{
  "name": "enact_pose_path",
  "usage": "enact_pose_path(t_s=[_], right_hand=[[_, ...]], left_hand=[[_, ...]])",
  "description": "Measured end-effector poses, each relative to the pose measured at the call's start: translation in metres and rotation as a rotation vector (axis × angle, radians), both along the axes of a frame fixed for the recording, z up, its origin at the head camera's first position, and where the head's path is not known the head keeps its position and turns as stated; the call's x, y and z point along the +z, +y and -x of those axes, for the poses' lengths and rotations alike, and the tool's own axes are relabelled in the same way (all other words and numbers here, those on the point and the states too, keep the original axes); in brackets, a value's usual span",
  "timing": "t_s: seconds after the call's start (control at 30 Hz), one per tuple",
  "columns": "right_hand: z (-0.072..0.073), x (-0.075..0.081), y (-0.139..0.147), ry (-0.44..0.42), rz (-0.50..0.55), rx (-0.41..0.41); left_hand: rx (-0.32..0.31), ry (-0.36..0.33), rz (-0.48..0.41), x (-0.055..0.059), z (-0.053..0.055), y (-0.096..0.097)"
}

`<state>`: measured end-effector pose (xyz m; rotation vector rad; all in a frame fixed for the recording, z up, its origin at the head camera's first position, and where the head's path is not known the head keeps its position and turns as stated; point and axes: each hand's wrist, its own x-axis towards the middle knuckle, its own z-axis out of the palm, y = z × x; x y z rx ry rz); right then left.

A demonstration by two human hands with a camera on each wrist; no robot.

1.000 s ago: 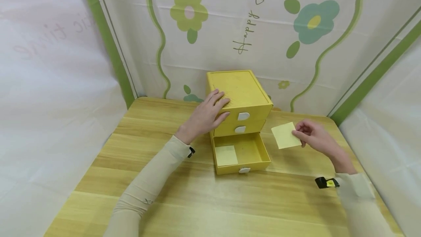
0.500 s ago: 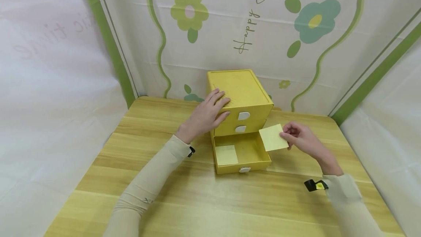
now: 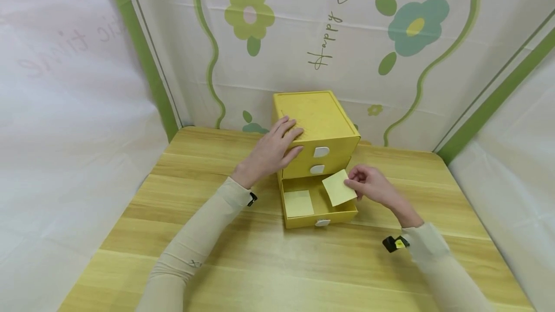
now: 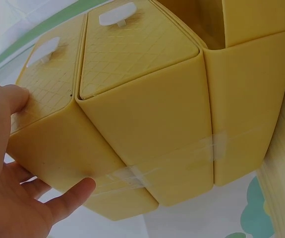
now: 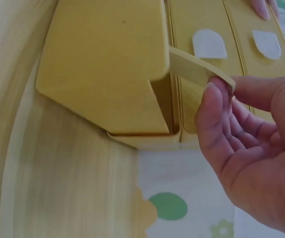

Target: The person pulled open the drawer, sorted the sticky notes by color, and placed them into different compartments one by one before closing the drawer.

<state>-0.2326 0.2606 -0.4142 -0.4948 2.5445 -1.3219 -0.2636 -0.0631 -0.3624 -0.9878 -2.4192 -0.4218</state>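
A yellow drawer unit stands on the table, its bottom drawer pulled out. My left hand rests on the unit's top near the left front corner; in the left wrist view its thumb touches the top drawer's front. Between thumb and fingers, my right hand pinches a pale yellow sticky note pad by its right edge. The pad is tilted over the right half of the open drawer; from the right wrist it appears thin and slightly bent. Another pale yellow square lies in the drawer's left side.
White knobs mark the two upper drawers, the top knob and the middle knob; both drawers are closed. Bare wood tabletop extends in front. A patterned curtain hangs close behind the unit.
My right hand has moved left with the sticky note pad, from beside the unit to over the open drawer. The left hand has stayed on the unit.
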Motion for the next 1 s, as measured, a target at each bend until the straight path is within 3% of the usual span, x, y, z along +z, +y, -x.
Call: enact_pose_path(t_s=[0.33, 0.8, 1.0], right_hand=[[0.002, -0.007, -0.024, -0.011, -0.066, -0.052], [0.002, -0.026, -0.042, -0.090, -0.117, -0.020], [0.002, -0.023, -0.046, -0.040, -0.221, -0.012]], left_hand=[[-0.006, 0.004, -0.013, 0.002, -0.001, 0.000], [0.004, -0.015, -0.001, 0.002, -0.002, -0.001], [0.006, -0.010, -0.003, 0.001, -0.001, -0.001]])
